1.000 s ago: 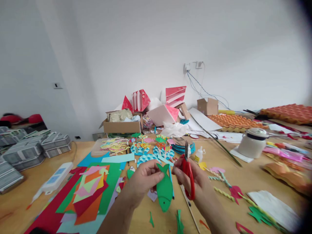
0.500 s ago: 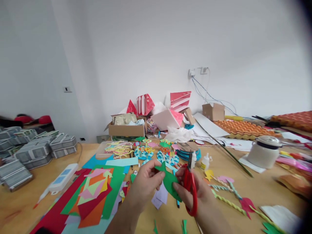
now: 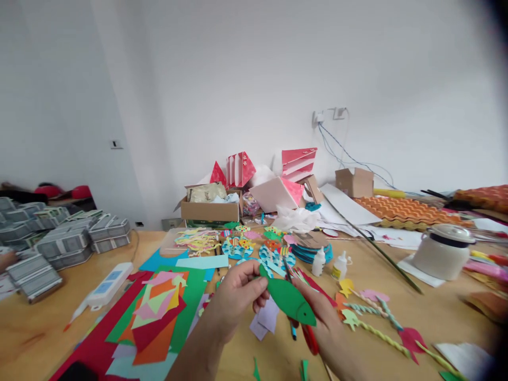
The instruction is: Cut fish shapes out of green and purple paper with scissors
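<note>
A green paper fish [image 3: 291,300] with a drawn eye and gill line is held over the table. Its tail end is pinched between the thumb and fingers of my left hand [image 3: 243,288]. Behind the fish, my right hand [image 3: 323,317] is closed around red-handled scissors [image 3: 310,338], whose dark blades point up and away. The fish hides most of the right fingers and part of the scissors. Lilac paper pieces [image 3: 266,316] and a blue pen lie below the hands, with green scraps [image 3: 304,369] nearer the front edge.
Coloured paper sheets [image 3: 159,312] and a white power strip [image 3: 112,283] lie left. Decorated paper fish [image 3: 240,246], glue bottles [image 3: 318,262] and a cardboard box [image 3: 210,211] stand beyond the hands. Braided strings with paper shapes [image 3: 377,333] and a white pot [image 3: 442,254] are right.
The green fish has turned so its eye side shows and its head end points right. My right hand and the scissors have moved behind it. The view has shifted slightly left.
</note>
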Available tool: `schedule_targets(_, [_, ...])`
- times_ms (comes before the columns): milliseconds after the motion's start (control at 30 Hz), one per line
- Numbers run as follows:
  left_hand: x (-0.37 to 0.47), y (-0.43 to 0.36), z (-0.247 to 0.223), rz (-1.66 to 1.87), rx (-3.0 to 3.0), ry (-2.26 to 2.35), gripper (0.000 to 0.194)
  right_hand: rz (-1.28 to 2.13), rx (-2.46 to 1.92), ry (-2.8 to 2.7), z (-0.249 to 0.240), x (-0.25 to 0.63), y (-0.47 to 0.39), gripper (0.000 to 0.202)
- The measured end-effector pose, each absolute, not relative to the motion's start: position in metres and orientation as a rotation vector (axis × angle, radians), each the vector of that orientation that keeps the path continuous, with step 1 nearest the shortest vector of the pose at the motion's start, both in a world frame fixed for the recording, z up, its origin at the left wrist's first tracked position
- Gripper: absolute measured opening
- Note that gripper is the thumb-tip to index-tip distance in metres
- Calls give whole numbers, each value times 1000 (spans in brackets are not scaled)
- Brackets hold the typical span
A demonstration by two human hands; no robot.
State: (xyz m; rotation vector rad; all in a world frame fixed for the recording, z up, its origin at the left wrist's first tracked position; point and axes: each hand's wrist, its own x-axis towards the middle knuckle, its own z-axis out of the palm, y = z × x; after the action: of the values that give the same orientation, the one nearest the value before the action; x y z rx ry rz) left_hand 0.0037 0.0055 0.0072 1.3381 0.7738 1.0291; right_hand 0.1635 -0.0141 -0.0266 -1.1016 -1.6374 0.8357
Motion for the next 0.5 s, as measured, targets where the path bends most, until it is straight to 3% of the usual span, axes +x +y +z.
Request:
schedule_targets(133, [1, 6, 10, 1067, 1398, 867, 14, 781, -1117, -1814, -27, 153, -20, 22])
schedule_targets(500, [-1, 7, 8, 1037, 1493, 877, 12, 1059, -1076, -1790, -25, 149, -24, 18])
